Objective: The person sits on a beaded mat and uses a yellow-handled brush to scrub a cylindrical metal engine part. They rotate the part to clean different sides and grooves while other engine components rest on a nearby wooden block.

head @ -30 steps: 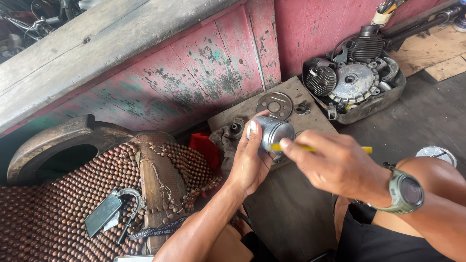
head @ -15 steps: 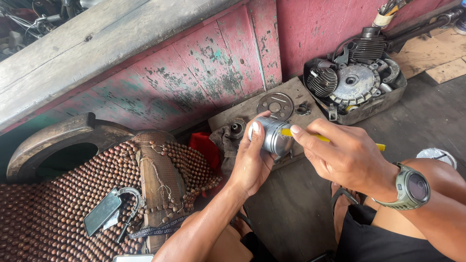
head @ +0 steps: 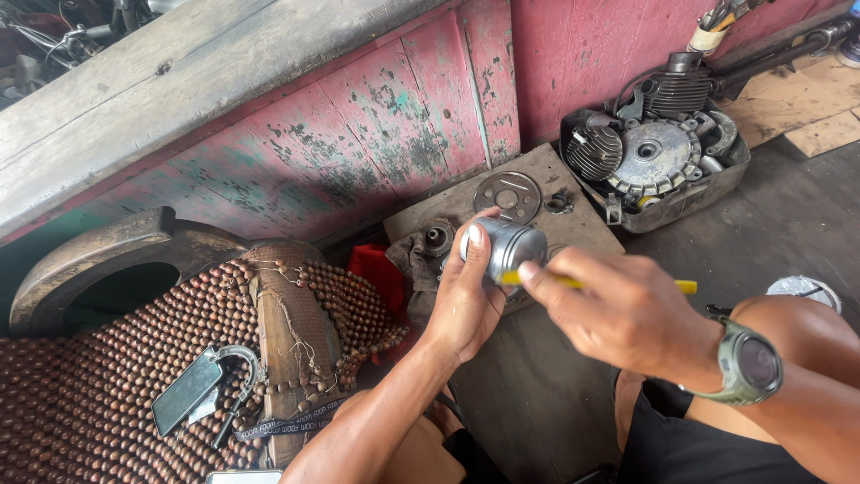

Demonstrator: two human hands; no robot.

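I see the left hand wrapped around a small silver metal cylinder, its fingers grasping the part from the left side and holding it up above a flat brown board that lies on the floor. The right hand sits just beside it, fingers clenched on a thin yellow tool — its near end touches the cylinder's lower edge, its far end sticks out past the knuckles to the right. I cannot tell what kind of tool it is; the hand is slightly blurred. A grey-green wristwatch is on the right wrist.

On the board behind the cylinder lie a round metal plate with holes and a small dark bushing on a rag. Further right, against the worn red wooden wall, stands a dark tray of engine parts — finned cylinders and a round cover among them. To the left a wooden-bead seat cover spreads across the floor, with a key fob on a strap lying on it. A red cloth shows between the beads and the board.
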